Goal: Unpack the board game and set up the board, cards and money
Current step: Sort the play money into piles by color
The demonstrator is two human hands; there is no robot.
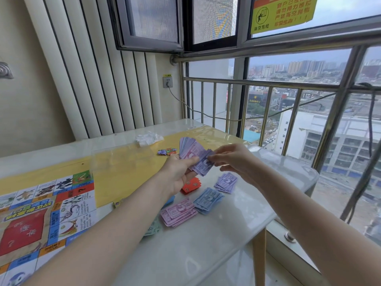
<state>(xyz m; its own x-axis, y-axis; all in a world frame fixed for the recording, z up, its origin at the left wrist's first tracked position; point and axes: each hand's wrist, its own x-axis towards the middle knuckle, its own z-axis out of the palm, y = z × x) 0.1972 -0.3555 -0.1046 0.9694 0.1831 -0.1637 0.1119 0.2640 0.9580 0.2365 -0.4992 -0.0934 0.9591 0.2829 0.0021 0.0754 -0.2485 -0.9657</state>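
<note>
Board (31, 213) was already laid out near-left on worktop (216, 244), w/ purple (225, 182), blue (208, 200) & pink (178, 212) money piles sorted; left-hand grip (177, 174) held unsorted wad (191, 151), right grip (233, 159) pinching a purple note (203, 165); sorting unfinished.

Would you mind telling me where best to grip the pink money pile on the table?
Probably pinch the pink pile at its near-right edge, coming from the right: the notes lie flat and fanned on the table, and the left forearm crosses its left side.
</note>
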